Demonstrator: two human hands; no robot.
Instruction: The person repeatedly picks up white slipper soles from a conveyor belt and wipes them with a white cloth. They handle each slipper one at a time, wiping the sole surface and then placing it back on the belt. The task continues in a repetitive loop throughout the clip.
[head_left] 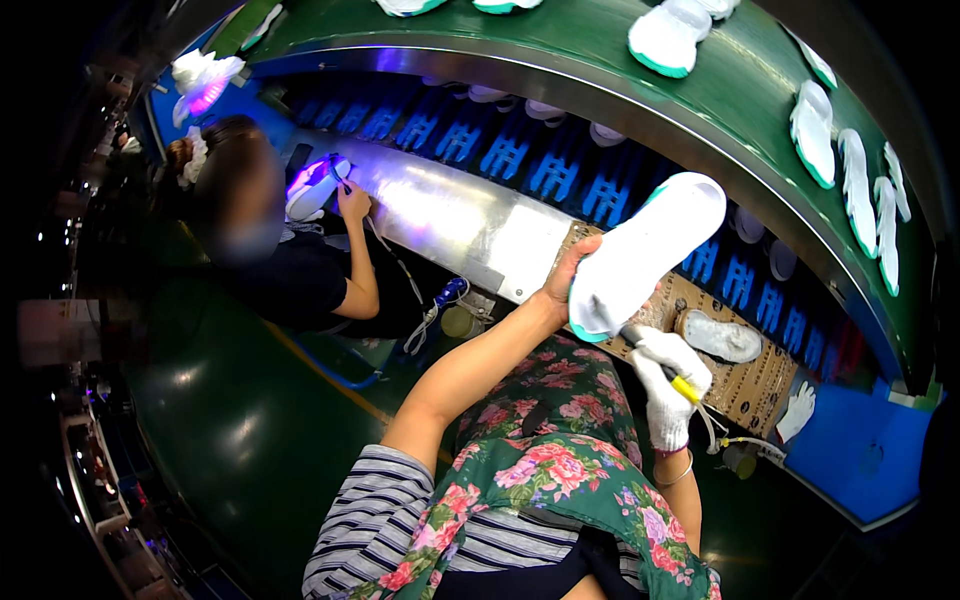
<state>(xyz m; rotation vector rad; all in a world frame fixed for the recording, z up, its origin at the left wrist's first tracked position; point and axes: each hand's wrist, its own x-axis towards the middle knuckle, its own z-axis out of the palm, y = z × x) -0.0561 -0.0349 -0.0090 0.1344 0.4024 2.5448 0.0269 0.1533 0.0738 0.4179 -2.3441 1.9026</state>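
A white shoe sole (655, 245) with a green edge is tilted up in front of me. My left hand (572, 268), bare, grips its left side with the thumb showing and the other fingers mostly hidden behind it. My right hand (675, 375), in a white knit glove, is closed round a slim tool (684, 389) with a yellow band and a thin cord or hose trailing off below. The tool's dark front end meets the lower end of the sole; whether it touches I cannot tell. A second sole (722, 337) lies on brown cardboard (758, 385) right of my glove.
A green conveyor belt (590, 45) with several white soles curves across the top and right. Below it runs a row of blue racks (508, 152). A loose white glove (797, 410) lies at right. At left a co-worker (290, 240) works on another shoe piece by the metal bench (440, 205).
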